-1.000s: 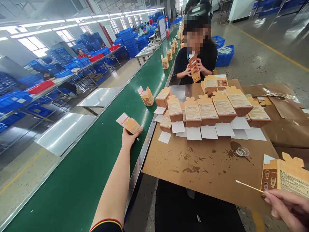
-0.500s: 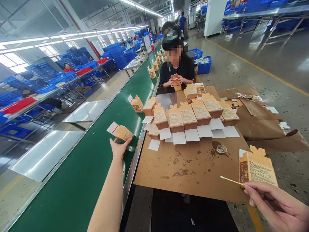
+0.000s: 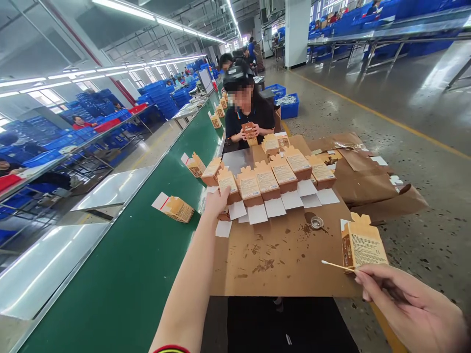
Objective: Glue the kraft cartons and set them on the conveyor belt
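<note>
Among the grouped cartons on the cardboard sheet, my left hand (image 3: 216, 201) is closed around the lower left part of a brown-and-tan printed carton (image 3: 227, 180). The thumb lies on its front; the other fingers are mostly hidden. My right hand (image 3: 401, 294) pinches a thin cotton swab (image 3: 336, 265), white tip pointing left. Just behind that hand, at the sheet's right edge, stands another carton (image 3: 364, 242). On the green belt to the left lies a carton (image 3: 178, 209) with its white flap out.
A small clear dish (image 3: 317, 223) sits on the stained cardboard sheet (image 3: 279, 274). Along the left runs the green conveyor belt (image 3: 121, 274), carrying more cartons farther off. Across the table a co-worker (image 3: 245, 105) holds a carton. Brown paper (image 3: 368, 184) lies at right.
My left hand has left the carton on the belt and moved right to a carton in the group. My right hand keeps the cotton swab. The view has shifted right.
</note>
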A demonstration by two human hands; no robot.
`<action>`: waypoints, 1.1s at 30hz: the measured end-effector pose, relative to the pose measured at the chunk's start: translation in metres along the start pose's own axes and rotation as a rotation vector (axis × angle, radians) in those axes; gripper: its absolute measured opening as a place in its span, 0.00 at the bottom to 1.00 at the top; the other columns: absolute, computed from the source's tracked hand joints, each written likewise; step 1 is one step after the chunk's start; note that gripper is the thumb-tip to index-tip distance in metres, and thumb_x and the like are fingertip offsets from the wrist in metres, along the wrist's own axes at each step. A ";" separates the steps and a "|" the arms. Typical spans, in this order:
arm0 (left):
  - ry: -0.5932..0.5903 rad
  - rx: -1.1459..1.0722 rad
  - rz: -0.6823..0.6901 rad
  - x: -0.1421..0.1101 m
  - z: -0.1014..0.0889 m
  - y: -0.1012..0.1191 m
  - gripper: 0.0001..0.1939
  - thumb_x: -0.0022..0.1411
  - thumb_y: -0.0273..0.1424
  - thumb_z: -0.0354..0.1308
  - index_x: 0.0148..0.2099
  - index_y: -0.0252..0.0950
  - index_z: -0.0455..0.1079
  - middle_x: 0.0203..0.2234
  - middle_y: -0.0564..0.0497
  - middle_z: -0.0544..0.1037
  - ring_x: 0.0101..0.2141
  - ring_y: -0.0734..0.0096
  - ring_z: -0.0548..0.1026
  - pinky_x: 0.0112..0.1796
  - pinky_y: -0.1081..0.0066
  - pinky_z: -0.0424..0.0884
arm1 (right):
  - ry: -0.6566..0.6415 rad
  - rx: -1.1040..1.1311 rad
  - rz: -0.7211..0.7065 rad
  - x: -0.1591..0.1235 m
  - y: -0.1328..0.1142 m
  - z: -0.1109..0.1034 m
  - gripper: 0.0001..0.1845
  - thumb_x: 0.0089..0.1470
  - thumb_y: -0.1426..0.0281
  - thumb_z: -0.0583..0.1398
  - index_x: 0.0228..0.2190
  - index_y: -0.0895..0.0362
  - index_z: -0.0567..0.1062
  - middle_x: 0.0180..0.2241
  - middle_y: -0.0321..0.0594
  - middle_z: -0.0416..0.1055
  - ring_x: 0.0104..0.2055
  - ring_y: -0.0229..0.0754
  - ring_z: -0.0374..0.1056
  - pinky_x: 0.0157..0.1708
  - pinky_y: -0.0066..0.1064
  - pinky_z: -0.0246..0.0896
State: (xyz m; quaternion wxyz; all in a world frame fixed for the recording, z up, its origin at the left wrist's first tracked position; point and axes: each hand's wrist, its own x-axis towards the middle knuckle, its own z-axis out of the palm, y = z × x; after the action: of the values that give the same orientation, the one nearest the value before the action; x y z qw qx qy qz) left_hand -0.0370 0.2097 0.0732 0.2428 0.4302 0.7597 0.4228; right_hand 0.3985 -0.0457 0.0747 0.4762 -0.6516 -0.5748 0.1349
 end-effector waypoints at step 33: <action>-0.290 -0.611 -0.132 -0.204 -0.005 -0.094 0.47 0.43 0.45 0.91 0.57 0.46 0.65 0.49 0.45 0.88 0.49 0.48 0.91 0.53 0.50 0.88 | -0.503 0.154 -0.298 0.000 -0.025 0.103 0.13 0.75 0.69 0.61 0.37 0.49 0.85 0.32 0.39 0.86 0.32 0.45 0.81 0.35 0.35 0.80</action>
State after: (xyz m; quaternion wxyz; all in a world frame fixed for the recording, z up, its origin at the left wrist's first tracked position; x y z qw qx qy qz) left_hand 0.0217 0.0063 -0.0026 0.4927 0.3429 0.5819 0.5487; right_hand 0.3084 -0.0007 0.0416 0.3816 -0.4683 -0.7519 0.2639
